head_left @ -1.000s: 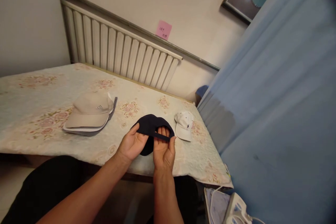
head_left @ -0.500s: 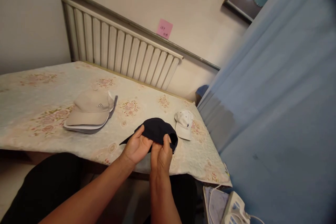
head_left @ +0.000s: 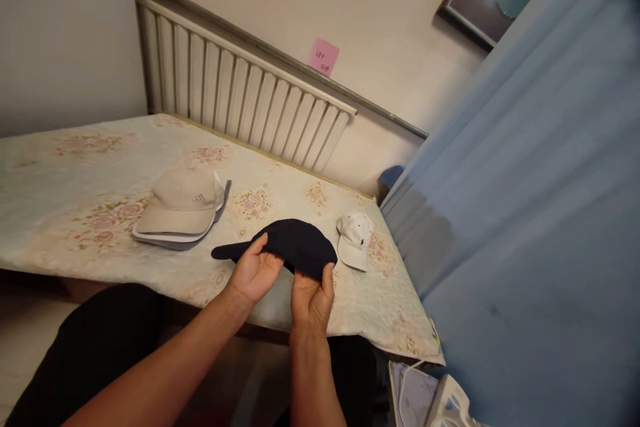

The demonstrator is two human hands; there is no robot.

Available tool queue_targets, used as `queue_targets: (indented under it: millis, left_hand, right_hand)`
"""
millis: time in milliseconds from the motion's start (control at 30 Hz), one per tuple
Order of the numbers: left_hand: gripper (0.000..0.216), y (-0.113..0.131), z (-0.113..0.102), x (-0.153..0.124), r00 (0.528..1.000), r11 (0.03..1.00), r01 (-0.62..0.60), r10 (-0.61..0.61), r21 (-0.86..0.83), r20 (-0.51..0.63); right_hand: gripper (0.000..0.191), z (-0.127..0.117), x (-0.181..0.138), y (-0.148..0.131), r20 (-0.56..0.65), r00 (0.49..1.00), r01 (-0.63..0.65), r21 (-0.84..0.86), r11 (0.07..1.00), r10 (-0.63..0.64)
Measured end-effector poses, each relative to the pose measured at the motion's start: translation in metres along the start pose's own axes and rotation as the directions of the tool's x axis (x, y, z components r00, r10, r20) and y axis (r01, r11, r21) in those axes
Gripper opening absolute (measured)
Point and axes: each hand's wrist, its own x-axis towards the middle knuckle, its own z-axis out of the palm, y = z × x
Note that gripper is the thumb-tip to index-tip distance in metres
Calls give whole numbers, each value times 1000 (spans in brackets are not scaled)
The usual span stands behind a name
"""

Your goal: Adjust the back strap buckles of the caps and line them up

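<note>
A black baseball cap (head_left: 299,244) is held up over the front edge of the bed, its brim pointing left. My left hand (head_left: 256,272) grips its lower edge near the brim, thumb outside and fingers underneath. At the cap's right end, my right hand (head_left: 313,293) pinches the rim, with its fingers partly hidden inside. A white cap (head_left: 355,240) with a small dark mark lies just beyond, to the right. On the left sits a stack of caps, a beige cap (head_left: 183,200) on top with white and grey brims below it.
The caps lie on a flower-patterned bed cover (head_left: 280,180). A white radiator (head_left: 240,93) runs along the wall behind. A blue curtain (head_left: 525,200) hangs at the right. At the lower right, a white device (head_left: 447,403) with a cord stands beside the bed.
The black cap has been turned so its side faces me and its brim shows fully to the left. My right hand has slid lower along its rim. The view has shifted slightly.
</note>
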Motion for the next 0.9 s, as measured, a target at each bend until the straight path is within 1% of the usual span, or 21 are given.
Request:
queue_targets:
  millis: [100,200,267,333,433,500,567,633,700,767,833,900]
  left_hand:
    - [40,-11,0,-5,997,997,73,-74,37,17]
    - [41,-18,-2,-8,982,982,176,-179,63,60]
    - [39,-18,-3,-9,979,980,184,-189,76,76]
    - [36,-15,-3,-7,986,986,146,-152,84,65]
    - [35,-8,-1,-4,999,995,34,-37,90,31]
    - [36,-4,0,-2,999,995,-31,29,95,25]
    - [38,-3,1,-2,998,992,-63,60,109,27]
    - [40,-6,0,-3,998,989,-64,61,131,27]
    - [39,-10,-1,-6,999,989,-14,8,146,43]
    - [36,-16,-3,-9,993,984,77,-90,159,77]
    - [35,-21,-5,-13,979,971,153,-173,183,103]
    - [34,-24,-6,-16,971,958,188,-215,218,108]
  right_hand:
    - [43,6,-6,10,29,999,-32,-23,999,33]
    - [42,11,-9,17,-27,998,-57,-43,997,56]
    - [41,13,-8,18,-51,996,-70,-48,996,67]
    - [40,12,-7,17,-37,997,-75,-33,997,73]
    - [37,9,-4,12,-6,998,-57,10,998,57]
    - [37,7,-2,10,-5,999,-47,26,999,47]
    - [38,5,-1,9,-19,999,-40,27,999,40]
    - [41,5,-2,10,-32,999,-37,16,999,37]
    - [44,6,-4,13,-26,999,-44,-11,999,44]
    - [45,6,-6,18,-24,998,-54,-53,997,53]
    - [42,6,-7,23,-59,996,-68,-90,994,62]
    - [37,5,-7,26,-113,989,-104,-97,990,93]
